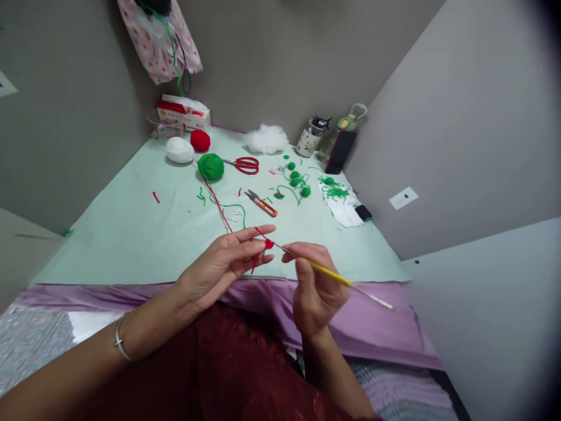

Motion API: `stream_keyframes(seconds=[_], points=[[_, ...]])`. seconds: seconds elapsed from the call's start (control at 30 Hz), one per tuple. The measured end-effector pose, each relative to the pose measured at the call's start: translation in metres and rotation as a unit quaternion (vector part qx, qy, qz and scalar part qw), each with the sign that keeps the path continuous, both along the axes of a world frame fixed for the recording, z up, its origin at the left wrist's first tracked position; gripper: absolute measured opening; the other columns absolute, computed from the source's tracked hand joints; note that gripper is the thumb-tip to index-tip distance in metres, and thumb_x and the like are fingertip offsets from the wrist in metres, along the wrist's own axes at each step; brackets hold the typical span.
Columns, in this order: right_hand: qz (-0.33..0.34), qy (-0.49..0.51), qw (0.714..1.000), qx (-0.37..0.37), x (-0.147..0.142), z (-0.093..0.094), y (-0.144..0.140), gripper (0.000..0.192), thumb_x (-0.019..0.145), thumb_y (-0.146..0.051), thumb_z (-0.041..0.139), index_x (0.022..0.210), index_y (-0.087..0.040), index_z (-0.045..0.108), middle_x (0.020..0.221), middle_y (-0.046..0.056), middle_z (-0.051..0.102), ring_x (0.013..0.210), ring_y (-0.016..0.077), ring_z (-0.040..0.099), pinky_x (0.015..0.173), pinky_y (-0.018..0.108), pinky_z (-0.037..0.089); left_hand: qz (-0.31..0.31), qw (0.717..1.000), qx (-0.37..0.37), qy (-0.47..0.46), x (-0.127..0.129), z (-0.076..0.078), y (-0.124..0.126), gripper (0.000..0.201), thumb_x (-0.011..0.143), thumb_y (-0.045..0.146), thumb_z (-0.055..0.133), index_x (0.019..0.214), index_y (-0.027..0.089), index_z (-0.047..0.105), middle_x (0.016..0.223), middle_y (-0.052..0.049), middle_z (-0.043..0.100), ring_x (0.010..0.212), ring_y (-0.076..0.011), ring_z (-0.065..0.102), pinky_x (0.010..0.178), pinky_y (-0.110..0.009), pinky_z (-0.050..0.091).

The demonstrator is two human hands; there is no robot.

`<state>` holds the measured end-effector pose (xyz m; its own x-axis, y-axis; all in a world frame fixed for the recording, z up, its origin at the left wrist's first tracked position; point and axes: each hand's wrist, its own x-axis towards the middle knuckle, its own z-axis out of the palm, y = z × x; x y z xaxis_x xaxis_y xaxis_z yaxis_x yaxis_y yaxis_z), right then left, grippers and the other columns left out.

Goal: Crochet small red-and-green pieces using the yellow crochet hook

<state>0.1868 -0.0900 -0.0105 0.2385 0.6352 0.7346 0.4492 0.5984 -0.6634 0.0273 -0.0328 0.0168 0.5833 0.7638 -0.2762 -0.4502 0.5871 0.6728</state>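
My left hand pinches a tiny red crochet piece between thumb and fingers, with the red yarn strand running over its fingers back across the table to the red yarn ball. My right hand grips a yellow-handled crochet hook, whose metal tip sits in the red piece. Both hands hover over the near edge of the pale green table, above my lap.
On the table lie a white yarn ball, a green yarn ball, red scissors, orange snips, small green crochet pieces, white stuffing, a tissue box, two bottles and a phone. Grey walls close in on three sides.
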Motion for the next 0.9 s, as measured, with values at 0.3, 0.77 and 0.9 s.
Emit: stream_keyframes(seconds=[0.3, 0.77, 0.9], points=[[0.028, 0.035, 0.998, -0.049, -0.003, -0.002, 0.006, 0.023, 0.101, -0.014, 0.057, 0.109, -0.026, 0.075, 0.092, 0.003, 0.071, 0.076, 0.0149, 0.069, 0.069, 0.032, 0.061, 0.060, 0.992, 0.102, 0.032, 0.005, -0.003, -0.006, 0.047, 0.079, 0.016, 0.086, 0.125, 0.023, 0.077, 0.077, 0.004, 0.070, 0.073, -0.0089, 0.060, 0.081, -0.022, 0.050], [0.045, 0.025, 0.997, -0.050, -0.001, 0.006, 0.009, 0.022, 0.099, -0.015, 0.062, 0.107, -0.027, 0.077, 0.097, 0.004, 0.075, 0.089, 0.0178, 0.071, 0.077, 0.035, 0.060, 0.046, 0.993, 0.109, 0.031, 0.003, -0.004, -0.002, 0.051, 0.079, 0.018, 0.086, 0.128, 0.028, 0.076, 0.079, 0.004, 0.069, 0.075, -0.0088, 0.056, 0.079, -0.022, 0.046], [0.037, -0.006, 0.999, -0.015, -0.005, 0.003, 0.008, 0.031, 0.096, -0.010, 0.064, 0.115, -0.031, 0.078, 0.113, 0.006, 0.078, 0.103, 0.0203, 0.074, 0.087, 0.038, 0.062, 0.019, 0.994, 0.099, 0.041, 0.004, -0.006, -0.004, 0.049, 0.081, 0.024, 0.085, 0.129, 0.026, 0.075, 0.084, 0.002, 0.070, 0.078, -0.0110, 0.056, 0.083, -0.026, 0.044]])
